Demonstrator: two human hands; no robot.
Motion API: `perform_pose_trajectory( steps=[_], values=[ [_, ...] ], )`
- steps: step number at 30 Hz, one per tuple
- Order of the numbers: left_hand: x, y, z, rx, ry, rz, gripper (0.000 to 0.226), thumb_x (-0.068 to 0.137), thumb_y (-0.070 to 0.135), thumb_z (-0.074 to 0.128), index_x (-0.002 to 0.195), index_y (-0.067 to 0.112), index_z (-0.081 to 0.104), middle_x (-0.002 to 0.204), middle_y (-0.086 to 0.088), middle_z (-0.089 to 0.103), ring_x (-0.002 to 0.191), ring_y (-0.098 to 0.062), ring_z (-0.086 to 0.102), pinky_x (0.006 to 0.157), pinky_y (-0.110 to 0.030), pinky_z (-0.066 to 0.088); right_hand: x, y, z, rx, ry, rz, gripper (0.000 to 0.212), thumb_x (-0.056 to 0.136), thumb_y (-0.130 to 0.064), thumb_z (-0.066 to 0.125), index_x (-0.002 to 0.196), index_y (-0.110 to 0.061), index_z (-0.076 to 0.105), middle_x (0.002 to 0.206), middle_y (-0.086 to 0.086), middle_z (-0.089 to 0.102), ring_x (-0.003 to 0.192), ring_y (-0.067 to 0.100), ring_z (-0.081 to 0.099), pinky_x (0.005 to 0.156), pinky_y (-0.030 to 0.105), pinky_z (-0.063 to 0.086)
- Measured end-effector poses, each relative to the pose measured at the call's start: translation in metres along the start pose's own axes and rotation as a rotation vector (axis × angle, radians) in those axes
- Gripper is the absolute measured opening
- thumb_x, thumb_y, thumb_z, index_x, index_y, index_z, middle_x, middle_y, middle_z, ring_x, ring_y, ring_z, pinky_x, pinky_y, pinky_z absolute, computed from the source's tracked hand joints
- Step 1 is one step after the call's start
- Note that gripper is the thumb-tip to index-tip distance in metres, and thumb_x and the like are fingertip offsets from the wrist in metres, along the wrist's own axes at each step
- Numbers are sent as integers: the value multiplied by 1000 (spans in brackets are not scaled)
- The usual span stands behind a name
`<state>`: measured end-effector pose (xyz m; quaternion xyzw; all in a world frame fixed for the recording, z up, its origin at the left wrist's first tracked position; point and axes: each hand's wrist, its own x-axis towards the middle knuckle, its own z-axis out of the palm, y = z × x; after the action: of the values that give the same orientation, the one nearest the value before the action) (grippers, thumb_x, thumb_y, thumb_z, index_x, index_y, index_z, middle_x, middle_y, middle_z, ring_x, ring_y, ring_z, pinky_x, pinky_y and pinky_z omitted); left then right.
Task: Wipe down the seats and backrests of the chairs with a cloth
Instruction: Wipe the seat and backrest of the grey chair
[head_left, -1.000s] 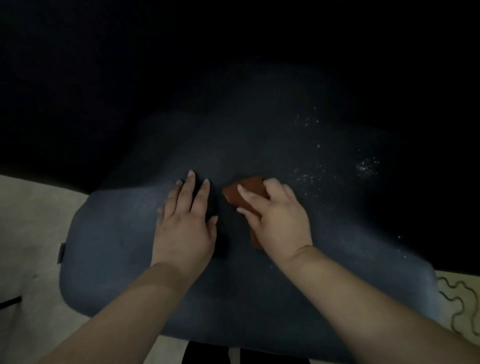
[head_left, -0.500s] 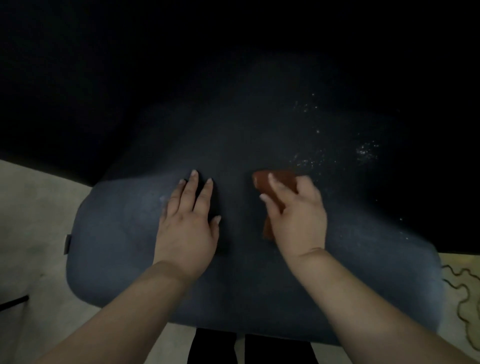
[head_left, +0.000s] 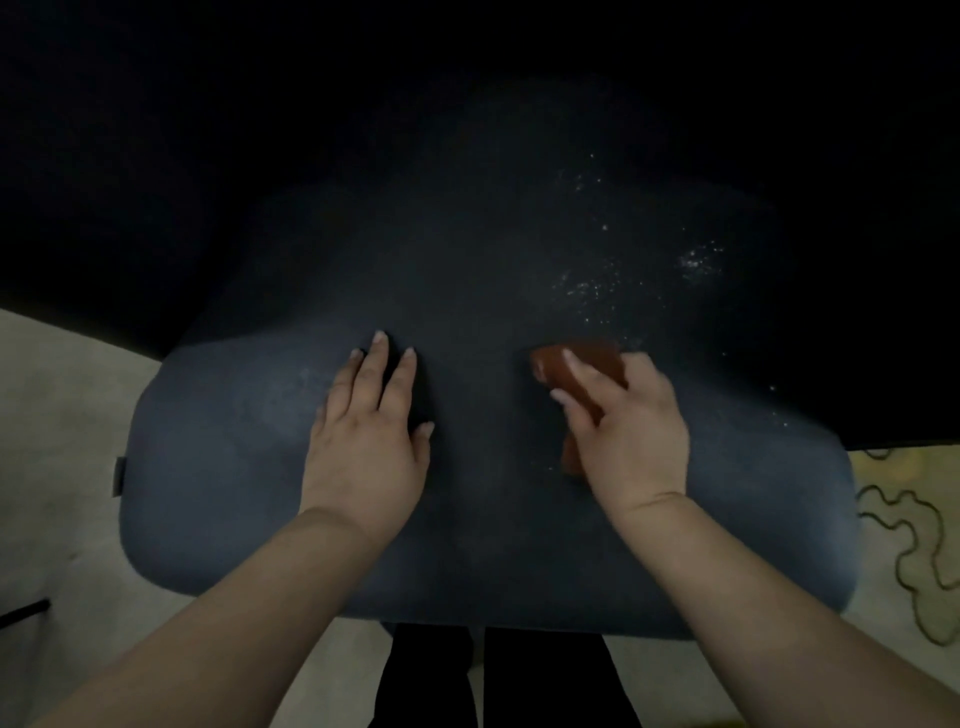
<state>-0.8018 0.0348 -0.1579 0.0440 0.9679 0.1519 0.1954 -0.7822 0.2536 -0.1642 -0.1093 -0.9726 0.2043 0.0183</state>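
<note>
Right hand (head_left: 631, 415), fingers grasping rust-red cloth (head_left: 582, 364) on chair seat (head_left: 218, 467); white crumbs (head_left: 597, 286) just beyond cloth. Left hand (head_left: 369, 421) released, flat beside cloth.

I see a pale floor (head_left: 57, 415) at near left in dim light, a rug with a wavy line pattern (head_left: 904, 551) at near right, and darkness across the far side.

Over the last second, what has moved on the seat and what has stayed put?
The right hand, gripping the reddish-brown cloth, slid rightward across the dark blue fabric chair seat toward the white specks. The left hand stayed flat on the seat; the specks remain.
</note>
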Motion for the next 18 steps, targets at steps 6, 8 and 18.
perform_pose_trajectory(
  steps=[6,8,18],
  values=[
    [-3,6,4,10,-10,53,67,95,39,46,153,24,15,161,3,0,146,-20,0,119,-37,10,-36,-4,2,-44,-54,-188,37,77,-27,81,113,-22,73,96,14,60,80,34,58,59,35,53],
    [-4,7,6,22,-10,80,67,95,39,45,153,25,15,161,2,-1,146,-20,0,118,-35,8,-34,11,-3,-39,4,-43,36,81,-28,77,116,-23,71,100,14,60,85,35,57,63,38,55],
    [-7,10,10,52,-18,141,67,95,37,48,153,23,17,161,1,1,146,-21,2,117,-34,5,-70,10,2,-79,28,-65,38,76,-28,81,113,-23,73,97,14,62,78,34,58,58,37,56]
  ],
)
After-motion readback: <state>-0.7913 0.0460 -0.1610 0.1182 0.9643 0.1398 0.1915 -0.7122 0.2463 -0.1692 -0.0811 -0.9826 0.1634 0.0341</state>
